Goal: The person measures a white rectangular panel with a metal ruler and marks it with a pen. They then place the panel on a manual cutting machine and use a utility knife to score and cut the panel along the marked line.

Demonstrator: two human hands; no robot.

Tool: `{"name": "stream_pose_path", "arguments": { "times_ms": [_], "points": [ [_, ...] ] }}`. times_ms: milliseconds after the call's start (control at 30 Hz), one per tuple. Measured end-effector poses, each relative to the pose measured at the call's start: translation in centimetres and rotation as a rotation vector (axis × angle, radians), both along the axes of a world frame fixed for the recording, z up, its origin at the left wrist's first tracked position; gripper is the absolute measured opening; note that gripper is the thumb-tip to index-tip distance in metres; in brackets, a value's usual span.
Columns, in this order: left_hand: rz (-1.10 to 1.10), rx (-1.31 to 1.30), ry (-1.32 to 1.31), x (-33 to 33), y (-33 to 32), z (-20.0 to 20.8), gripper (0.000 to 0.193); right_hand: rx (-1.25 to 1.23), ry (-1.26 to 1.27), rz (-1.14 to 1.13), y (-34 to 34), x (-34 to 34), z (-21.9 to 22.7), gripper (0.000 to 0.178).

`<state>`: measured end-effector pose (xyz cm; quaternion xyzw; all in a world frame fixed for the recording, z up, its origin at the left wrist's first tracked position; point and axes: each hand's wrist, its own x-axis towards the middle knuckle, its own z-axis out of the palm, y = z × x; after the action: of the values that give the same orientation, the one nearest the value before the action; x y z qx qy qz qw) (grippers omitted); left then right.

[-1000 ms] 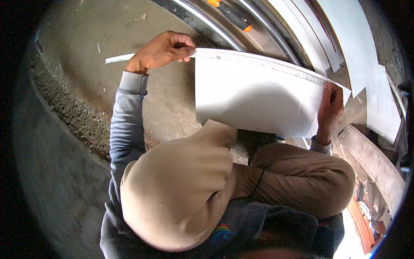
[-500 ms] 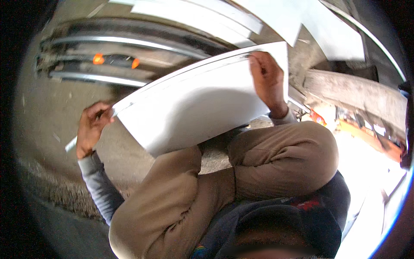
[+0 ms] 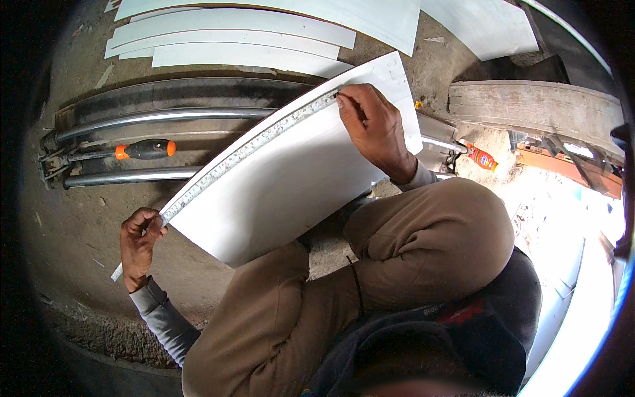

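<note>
A flat white panel (image 3: pixel 278 192) slants across my knees, its near edge against my trousers. Along its far edge lies a long metal ruler (image 3: pixel 248 149) with fine markings. My left hand (image 3: pixel 141 241) pinches the ruler at the panel's left corner, and the ruler's end sticks out past my fingers toward the lower left. At the other end, near the panel's upper right, my right hand (image 3: pixel 378 129) is closed, with thumb and fingertips on the ruler's dark tip. Whether anything else is inside that grip is hidden.
Beyond the panel is a tile cutter (image 3: pixel 178 115) with two chrome rails and a black-and-orange handle (image 3: pixel 151 149). White strips (image 3: pixel 231 40) lie farther off. To the right are a wooden plank (image 3: pixel 529 106), a red bottle (image 3: pixel 481 157) and an orange bar (image 3: pixel 562 169).
The panel now slopes more steeply, its left corner lower in the picture. My left hand has gone down with it; my right hand sits farther left. The ruler's markings show sharply where they were blurred.
</note>
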<state>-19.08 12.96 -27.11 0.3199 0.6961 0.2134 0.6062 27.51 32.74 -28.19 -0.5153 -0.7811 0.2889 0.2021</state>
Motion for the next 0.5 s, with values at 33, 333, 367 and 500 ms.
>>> {"name": "stream_pose_path", "arguments": {
  "times_ms": [33,333,367,500],
  "points": [
    [-0.005,-0.014,0.019,0.2,0.2,0.3,0.013,-0.009,-0.003,-0.007,0.0,-0.1,0.0,0.016],
    [-0.079,-0.040,0.103,-0.1,0.3,0.3,0.015,-0.030,-0.050,-0.028,0.4,0.3,-1.0,0.008],
    [-0.127,-0.018,0.130,-0.2,0.2,0.2,0.014,-0.053,-0.084,-0.036,0.3,0.4,-1.0,0.008],
    [-0.284,0.119,0.096,-0.5,0.6,-0.1,0.013,-0.038,-0.111,-0.072,0.3,0.5,-0.7,0.009]
  ]
}}
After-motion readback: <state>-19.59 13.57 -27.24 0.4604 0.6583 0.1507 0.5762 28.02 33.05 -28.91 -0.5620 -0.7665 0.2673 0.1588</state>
